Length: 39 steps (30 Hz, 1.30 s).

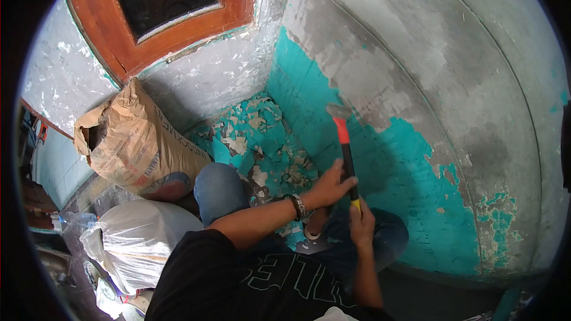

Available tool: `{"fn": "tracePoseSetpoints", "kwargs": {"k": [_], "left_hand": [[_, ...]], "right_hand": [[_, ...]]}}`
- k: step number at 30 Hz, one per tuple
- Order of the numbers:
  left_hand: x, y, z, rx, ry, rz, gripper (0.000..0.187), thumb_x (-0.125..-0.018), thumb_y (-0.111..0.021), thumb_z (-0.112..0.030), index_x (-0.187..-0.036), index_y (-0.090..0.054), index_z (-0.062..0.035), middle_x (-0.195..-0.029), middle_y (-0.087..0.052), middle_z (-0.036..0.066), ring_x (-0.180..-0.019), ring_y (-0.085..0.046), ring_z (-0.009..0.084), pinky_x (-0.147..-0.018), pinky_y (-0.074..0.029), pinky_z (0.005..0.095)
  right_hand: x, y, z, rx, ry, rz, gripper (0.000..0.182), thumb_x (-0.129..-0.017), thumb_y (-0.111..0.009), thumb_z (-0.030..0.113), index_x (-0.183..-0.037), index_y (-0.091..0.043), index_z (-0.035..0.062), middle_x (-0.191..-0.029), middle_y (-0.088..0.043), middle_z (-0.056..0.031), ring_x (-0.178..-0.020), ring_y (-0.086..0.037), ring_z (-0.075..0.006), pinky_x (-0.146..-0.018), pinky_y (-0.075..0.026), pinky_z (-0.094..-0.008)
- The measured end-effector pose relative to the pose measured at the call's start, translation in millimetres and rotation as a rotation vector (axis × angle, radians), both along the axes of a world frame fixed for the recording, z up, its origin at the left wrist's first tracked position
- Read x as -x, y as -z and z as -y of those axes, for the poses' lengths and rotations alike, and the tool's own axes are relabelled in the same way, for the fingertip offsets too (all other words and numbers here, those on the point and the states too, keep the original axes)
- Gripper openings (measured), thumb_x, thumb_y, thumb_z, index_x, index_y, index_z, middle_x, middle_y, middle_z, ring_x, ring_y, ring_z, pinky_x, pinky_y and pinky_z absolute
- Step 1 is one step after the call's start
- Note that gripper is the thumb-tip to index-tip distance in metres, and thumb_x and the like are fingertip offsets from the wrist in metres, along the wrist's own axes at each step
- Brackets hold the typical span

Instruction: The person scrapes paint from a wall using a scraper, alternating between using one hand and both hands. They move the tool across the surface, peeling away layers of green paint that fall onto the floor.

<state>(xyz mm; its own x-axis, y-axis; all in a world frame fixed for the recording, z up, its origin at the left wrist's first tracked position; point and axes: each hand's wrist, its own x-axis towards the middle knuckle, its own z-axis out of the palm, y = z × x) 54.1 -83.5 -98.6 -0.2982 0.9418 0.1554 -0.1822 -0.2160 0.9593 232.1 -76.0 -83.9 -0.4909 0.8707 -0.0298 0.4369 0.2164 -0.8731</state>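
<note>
A long scraper (346, 151) with a red neck, black handle and yellow end has its flat blade against the wall (380, 154), where turquoise paint meets bare grey plaster. My right hand (362, 224) is wrapped round the yellow lower end of the handle. Higher up, my left hand (328, 185) is at the black part, its thumb across the handle and its other fingers stretched out to the left of it. A bracelet (298, 207) is on the left wrist.
Peeled paint flakes (256, 131) lie heaped in the corner by my knees. To the left stand a brown paper sack (146, 142) and a white plastic bag (140, 238). Above them is an orange wooden frame (172, 35) with dark glass.
</note>
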Motion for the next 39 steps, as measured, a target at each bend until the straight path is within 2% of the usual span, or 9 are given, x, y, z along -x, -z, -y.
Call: {"fn": "tracePoseSetpoints", "kwargs": {"k": [4,6,10,12,15,22,24,27,39], "left_hand": [[-11.2,-1.7,3.9,-0.063,0.073,0.086,0.031,-0.093,-0.058,-0.018,-0.111,-0.039,-0.0006,-0.093,-0.058,0.010,-0.083,-0.059,0.0140,-0.070,-0.051,0.0302],[-2.3,-11.4,0.0,0.013,0.059,0.145,0.026,-0.094,-0.055,-0.018,-0.108,-0.040,-0.0011,-0.088,-0.058,0.009,-0.080,-0.060,0.0135,-0.068,-0.051,0.0290],[14.3,-13.0,-17.9,0.064,0.051,0.276,0.025,-0.097,-0.051,-0.021,-0.112,-0.040,-0.0028,-0.087,-0.058,0.007,-0.078,-0.060,0.0139,-0.069,-0.052,0.0283],[19.8,-11.8,-23.2,0.002,-0.060,0.308,0.022,-0.099,-0.048,-0.024,-0.107,-0.041,-0.0043,-0.085,-0.059,0.008,-0.074,-0.062,0.0152,-0.065,-0.052,0.0287],[21.8,-10.5,-24.0,0.012,-0.073,0.335,0.022,-0.099,-0.047,-0.024,-0.106,-0.041,-0.0044,-0.086,-0.059,0.008,-0.072,-0.062,0.0148,-0.066,-0.053,0.0287],[3.1,-11.1,-18.0,0.116,0.033,0.335,0.024,-0.099,-0.047,-0.026,-0.105,-0.041,-0.0040,-0.088,-0.059,0.007,-0.077,-0.063,0.0148,-0.067,-0.056,0.0299],[1.0,-15.0,-17.4,0.139,0.070,0.302,0.025,-0.099,-0.048,-0.028,-0.104,-0.041,-0.0040,-0.091,-0.059,0.008,-0.081,-0.063,0.0151,-0.067,-0.056,0.0300],[-0.4,-14.6,-18.1,0.143,0.102,0.291,0.026,-0.099,-0.048,-0.029,-0.104,-0.041,-0.0039,-0.093,-0.058,0.008,-0.083,-0.064,0.0156,-0.068,-0.057,0.0308],[-4.4,-20.7,-21.5,0.078,0.154,0.400,0.025,-0.099,-0.047,-0.027,-0.103,-0.040,-0.0028,-0.091,-0.057,0.008,-0.082,-0.065,0.0170,-0.069,-0.059,0.0333]], "right_hand": [[-16.4,-7.6,10.4,-0.022,0.015,0.052,0.045,-0.093,-0.057,0.022,-0.131,-0.050,-0.0014,-0.075,-0.053,0.0019,-0.065,-0.049,-0.0076,-0.059,-0.040,-0.0224],[-0.6,-28.4,7.8,-0.081,-0.040,0.098,0.046,-0.092,-0.055,0.023,-0.130,-0.050,-0.0028,-0.111,-0.063,-0.0232,-0.100,-0.064,-0.0280,-0.085,-0.048,-0.0334],[14.2,-28.3,2.2,-0.210,-0.111,0.039,0.048,-0.093,-0.054,0.022,-0.133,-0.047,-0.0021,-0.113,-0.061,-0.0255,-0.100,-0.063,-0.0357,-0.085,-0.048,-0.0371],[17.0,-34.9,6.8,-0.284,-0.108,0.123,0.049,-0.093,-0.053,0.021,-0.136,-0.045,-0.0004,-0.110,-0.061,-0.0252,-0.097,-0.062,-0.0394,-0.084,-0.048,-0.0403],[9.2,-32.3,9.7,-0.405,-0.108,0.122,0.049,-0.093,-0.053,0.020,-0.138,-0.044,0.0016,-0.100,-0.062,-0.0228,-0.088,-0.062,-0.0390,-0.078,-0.048,-0.0417],[-16.7,-56.1,17.3,-0.318,-0.052,0.295,0.047,-0.092,-0.056,0.018,-0.137,-0.048,0.0066,-0.087,-0.060,-0.0168,-0.075,-0.059,-0.0318,-0.069,-0.047,-0.0389],[-20.4,-60.4,17.0,-0.358,-0.049,0.230,0.046,-0.093,-0.057,0.022,-0.135,-0.050,0.0043,-0.076,-0.056,-0.0112,-0.068,-0.056,-0.0230,-0.067,-0.046,-0.0334],[-20.2,-71.7,19.8,-0.371,-0.014,0.289,0.043,-0.090,-0.059,0.016,-0.132,-0.054,0.0079,-0.080,-0.059,-0.0157,-0.071,-0.059,-0.0304,-0.067,-0.047,-0.0377],[-19.1,-101.8,18.9,-0.343,0.007,0.392,0.042,-0.090,-0.059,0.018,-0.132,-0.055,0.0110,-0.082,-0.061,-0.0151,-0.073,-0.061,-0.0313,-0.067,-0.047,-0.0386]]}}
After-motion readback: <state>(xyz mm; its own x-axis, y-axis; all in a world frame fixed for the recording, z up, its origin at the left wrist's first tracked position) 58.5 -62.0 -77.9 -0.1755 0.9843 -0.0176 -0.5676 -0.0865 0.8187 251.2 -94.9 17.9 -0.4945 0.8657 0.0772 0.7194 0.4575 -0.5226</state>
